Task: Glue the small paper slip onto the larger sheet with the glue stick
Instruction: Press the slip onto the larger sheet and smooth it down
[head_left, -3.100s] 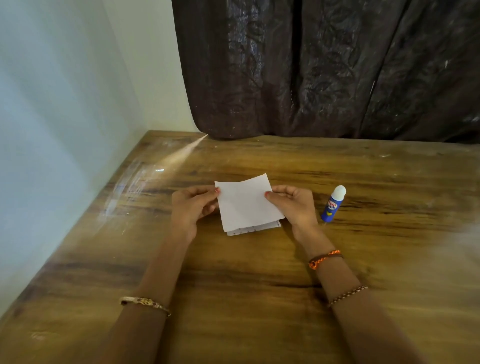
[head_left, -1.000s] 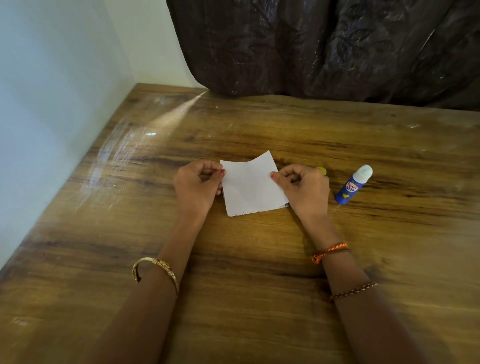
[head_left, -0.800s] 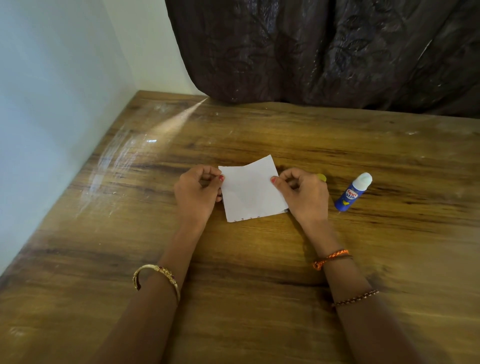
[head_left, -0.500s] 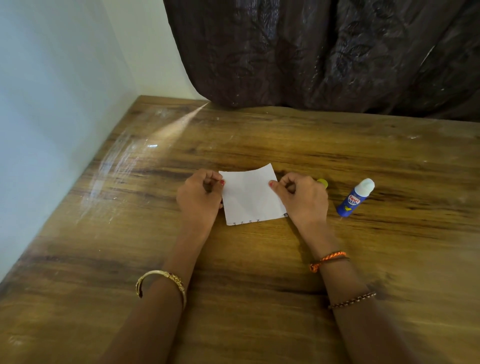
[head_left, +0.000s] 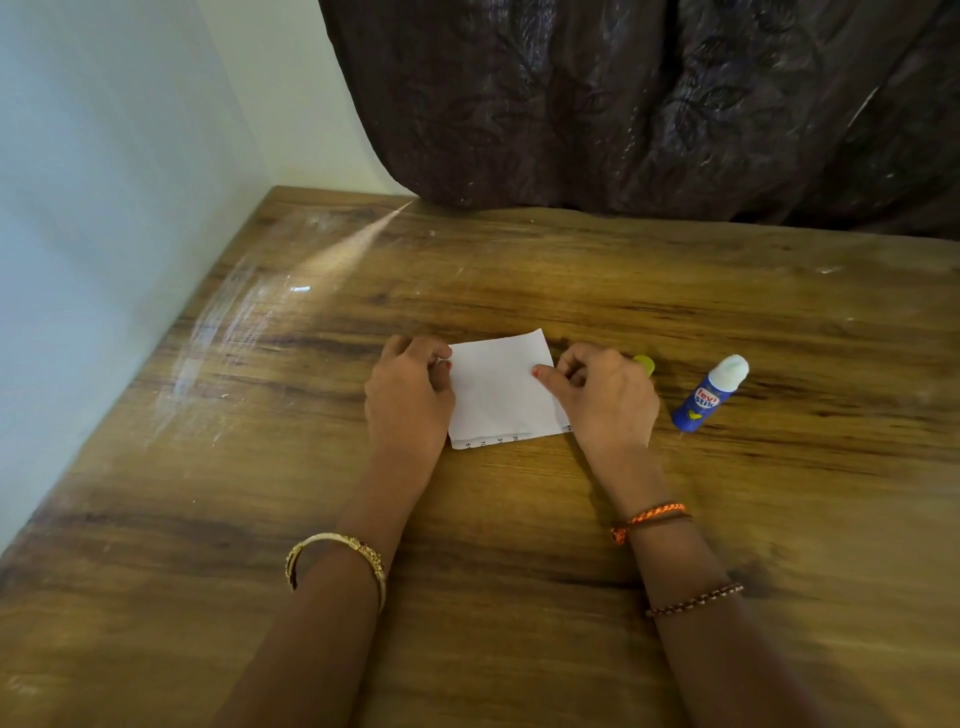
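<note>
A white paper slip (head_left: 501, 387) lies on top of a slightly larger sheet (head_left: 480, 443), of which only a printed strip shows along the near edge. My left hand (head_left: 410, 397) pinches the papers' left edge. My right hand (head_left: 605, 397) pinches the right edge, thumb on top. The blue glue stick (head_left: 709, 395) with its white cap on lies on the table just right of my right hand. A small yellow object (head_left: 644, 364) peeks out behind my right hand.
The wooden table (head_left: 519, 519) runs to a pale wall (head_left: 104, 208) on the left and a dark curtain (head_left: 649, 104) at the back.
The papers were first held slightly apart and raised; now they lie flat and stacked. My hands have closed in on both edges. The camera view shifted a little.
</note>
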